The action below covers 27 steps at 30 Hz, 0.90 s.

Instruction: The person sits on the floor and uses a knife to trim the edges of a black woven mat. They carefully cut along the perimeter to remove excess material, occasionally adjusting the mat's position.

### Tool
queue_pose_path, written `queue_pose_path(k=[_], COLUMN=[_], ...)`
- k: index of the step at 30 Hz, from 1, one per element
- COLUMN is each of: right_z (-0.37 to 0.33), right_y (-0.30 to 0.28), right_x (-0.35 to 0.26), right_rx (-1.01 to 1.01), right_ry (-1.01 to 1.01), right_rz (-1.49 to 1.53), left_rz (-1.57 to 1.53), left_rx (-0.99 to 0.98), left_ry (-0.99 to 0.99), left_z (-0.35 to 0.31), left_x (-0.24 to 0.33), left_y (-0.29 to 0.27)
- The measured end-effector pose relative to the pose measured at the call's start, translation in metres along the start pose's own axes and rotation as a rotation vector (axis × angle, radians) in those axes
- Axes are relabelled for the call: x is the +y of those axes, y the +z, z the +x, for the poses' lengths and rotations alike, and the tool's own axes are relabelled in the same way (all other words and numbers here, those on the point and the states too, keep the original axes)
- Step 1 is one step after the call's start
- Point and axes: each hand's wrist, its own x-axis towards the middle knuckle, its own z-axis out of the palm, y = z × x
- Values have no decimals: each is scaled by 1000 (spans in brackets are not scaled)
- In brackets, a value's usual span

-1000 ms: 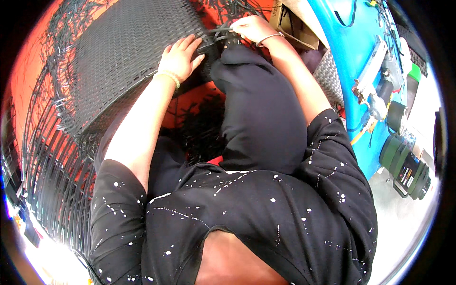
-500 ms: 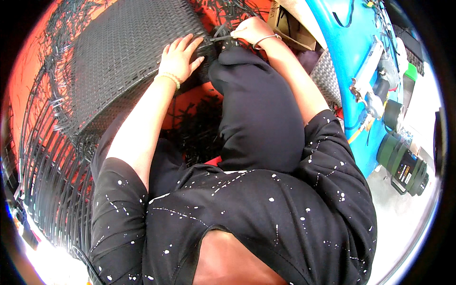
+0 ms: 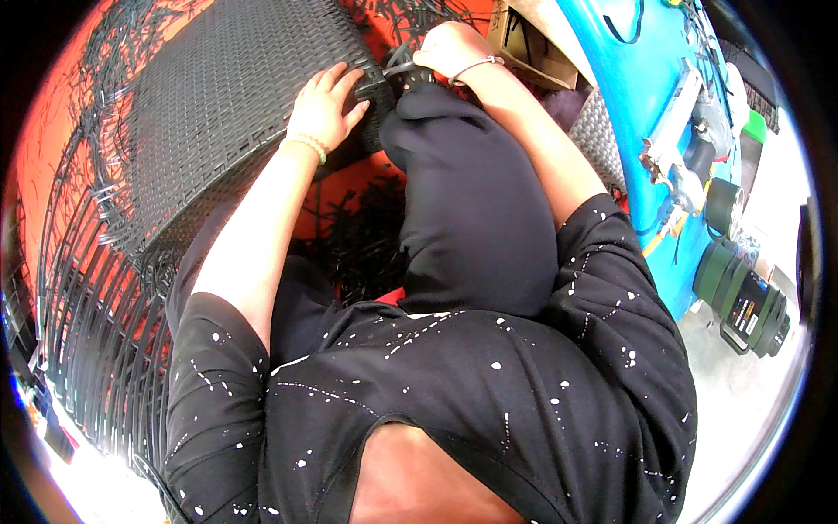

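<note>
A black woven wicker panel point(image 3: 236, 96), boxy at its near side, slants across the upper left over my lap. My left hand point(image 3: 323, 106) lies on its right edge with fingers spread and the thumb pointing right, gripping nothing. Just beyond my right knee, my right hand point(image 3: 453, 50) is closed with the fingers pinched on a flat dark plastic strip point(image 3: 401, 68). That strip runs from my fingertips left to the panel's corner. Its end inside the hand is hidden.
Long loose black strips point(image 3: 100, 349) fan out at the left, over an orange surface point(image 3: 52, 113). At the right stands a blue table point(image 3: 602, 52) bearing metal tools point(image 3: 690, 166). A cardboard box point(image 3: 532, 52) sits beyond my right hand. A green and black cylinder point(image 3: 740, 301) is far right.
My right hand has shifted a little left and away from me, with the strip still in its fingers. The left hand stays on the panel, almost unmoved.
</note>
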Motion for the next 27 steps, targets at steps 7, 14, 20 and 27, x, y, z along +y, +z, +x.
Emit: queue_pose_path(k=[7,14,20,27], right_z=[0,11,31,59], right_y=[0,21,34,40], right_x=[-14,3,12,13], right_rx=[-185,-198,-432,-588], right_ry=[34,-116,-164,-345], right_rz=[10,185,534,573], left_rz=[-7,-23,-26,-212], left_rx=[-30,-18,-10,79], left_ry=[-9,-6,-13,-30], left_z=[-2,-2,-3,0], left_x=[3,4,3,-6], left_y=[-3,-1,-3,3])
